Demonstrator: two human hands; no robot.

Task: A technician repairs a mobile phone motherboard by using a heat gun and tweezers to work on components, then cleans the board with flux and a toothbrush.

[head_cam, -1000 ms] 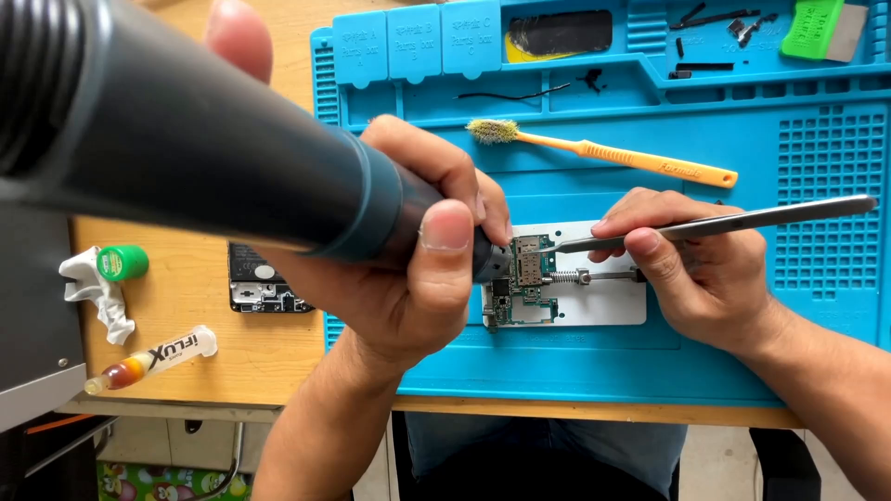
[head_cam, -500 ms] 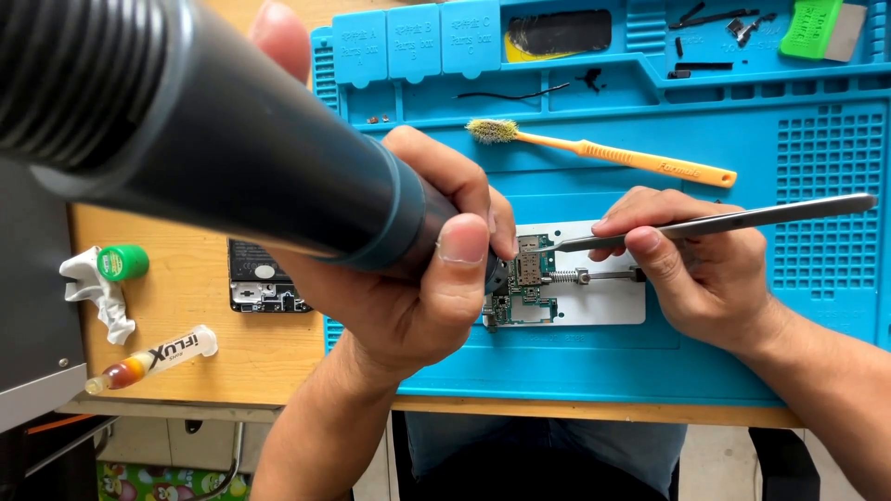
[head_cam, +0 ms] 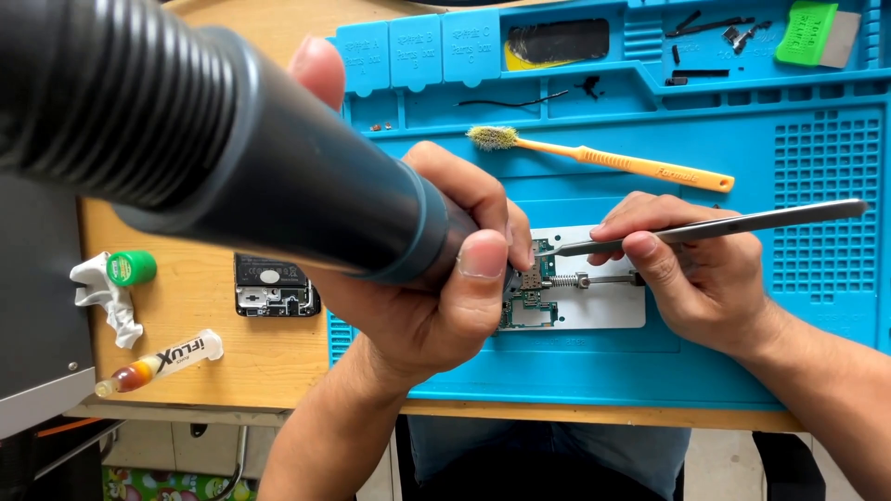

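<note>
Centrally, my left hand (head_cam: pixel 427 297) wraps the dark handle of a hot-air tool (head_cam: pixel 278 176), fingers and thumb closed firmly around its lower collar; the ribbed barrel runs off toward 10 o'clock and fills that corner. My right hand (head_cam: pixel 696 278) pinches metal tweezers (head_cam: pixel 705 225) between thumb and fingers, their tips pointing toward 9 o'clock and meeting a small green circuit board (head_cam: pixel 529 292). This board sits clamped on a white holder plate (head_cam: pixel 603 306), just beside my left thumb, on the blue work mat (head_cam: pixel 742 362). At 12 o'clock from the board lies 1 orange-handled brush (head_cam: pixel 603 158). At 9 o'clock, off the mat on the wooden table (head_cam: pixel 213 362), lie a black phone part (head_cam: pixel 274 286), a flux syringe (head_cam: pixel 162 360) and a green-capped bottle (head_cam: pixel 130 268).
</note>
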